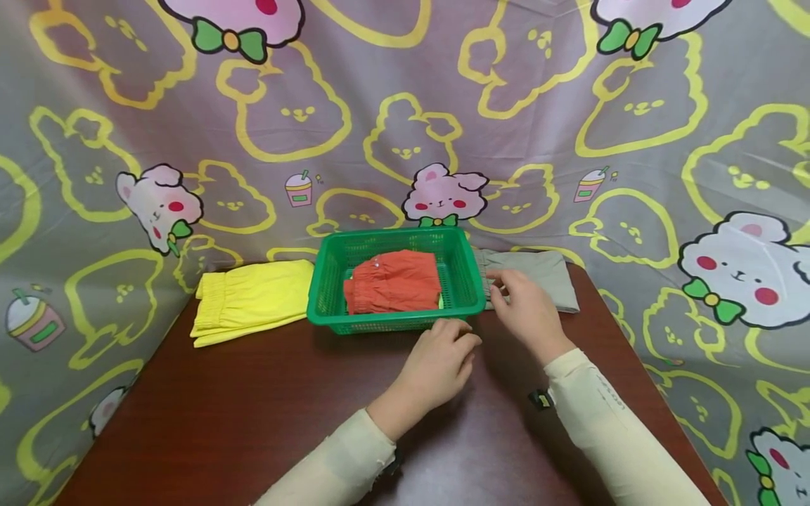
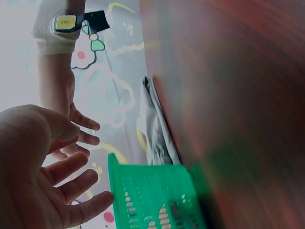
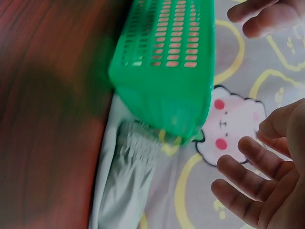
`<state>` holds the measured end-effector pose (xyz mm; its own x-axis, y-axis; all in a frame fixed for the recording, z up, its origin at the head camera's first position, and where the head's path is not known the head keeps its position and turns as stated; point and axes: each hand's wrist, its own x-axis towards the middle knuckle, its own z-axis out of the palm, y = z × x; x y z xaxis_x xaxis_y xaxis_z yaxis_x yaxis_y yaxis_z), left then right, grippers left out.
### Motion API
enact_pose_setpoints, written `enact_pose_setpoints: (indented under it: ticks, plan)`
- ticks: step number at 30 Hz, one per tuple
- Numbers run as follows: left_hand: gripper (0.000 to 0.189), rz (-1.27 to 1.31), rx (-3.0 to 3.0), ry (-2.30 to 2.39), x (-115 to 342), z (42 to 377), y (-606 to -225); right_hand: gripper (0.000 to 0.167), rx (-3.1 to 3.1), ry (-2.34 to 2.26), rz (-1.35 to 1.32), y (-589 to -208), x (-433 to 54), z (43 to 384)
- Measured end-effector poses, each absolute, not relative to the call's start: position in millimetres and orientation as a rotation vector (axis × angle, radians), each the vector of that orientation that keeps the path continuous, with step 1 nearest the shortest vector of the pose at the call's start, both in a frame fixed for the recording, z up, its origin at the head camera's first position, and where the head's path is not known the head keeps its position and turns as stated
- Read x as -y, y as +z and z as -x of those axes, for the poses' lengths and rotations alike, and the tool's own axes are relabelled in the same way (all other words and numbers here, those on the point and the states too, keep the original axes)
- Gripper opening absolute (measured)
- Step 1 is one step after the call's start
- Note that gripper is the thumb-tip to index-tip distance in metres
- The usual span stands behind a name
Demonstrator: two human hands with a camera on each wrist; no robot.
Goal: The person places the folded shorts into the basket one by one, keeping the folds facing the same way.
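Observation:
Folded orange-red shorts (image 1: pixel 399 282) with a gathered waistband lie inside a green plastic basket (image 1: pixel 395 322). My left hand (image 1: pixel 439 362) hovers near the basket's front right edge, its fingers loosely bent and holding nothing. To the right of the basket my right hand (image 1: pixel 524 309) hangs in the air, fingers relaxed, in front of folded grey shorts (image 1: pixel 544 274). In the right wrist view the fingers of that hand are spread and apart from the basket wall (image 3: pixel 162 90). The grey garment (image 3: pixel 126 176) lies beside the basket there.
Folded yellow shorts (image 1: pixel 256 295) lie left of the basket. A dark reddish-brown table (image 1: pixel 253 422) bears everything. Behind and at both sides hangs a grey curtain (image 1: pixel 354 70) with cartoon animals, close to the table's edges. Something yellow-green shows under the orange-red shorts.

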<state>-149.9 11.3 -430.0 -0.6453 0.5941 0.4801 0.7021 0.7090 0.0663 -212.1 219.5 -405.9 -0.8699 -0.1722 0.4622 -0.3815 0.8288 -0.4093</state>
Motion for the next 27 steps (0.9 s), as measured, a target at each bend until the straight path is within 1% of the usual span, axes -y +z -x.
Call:
enact_pose_setpoints:
  ticks: [7,15,21,27]
  plan:
    - [0.024,1.015,2.517,-0.323,-31.2,148.7,-439.5,0.031,2.662,0.703,-0.340,-416.3,-239.2,222.1]
    - [0.024,1.050,2.592,-0.227,-47.7,155.3,-448.1,0.033,2.735,0.709,-0.245,-431.3,-262.5,235.3]
    - [0.028,1.120,2.694,-0.376,-62.2,165.7,-449.3,0.032,2.785,0.683,-0.190,-443.6,-273.7,245.1]
    - [0.033,1.149,2.757,-0.494,-73.2,175.5,-454.4,0.033,2.837,0.666,-0.150,-446.4,-281.5,252.1]
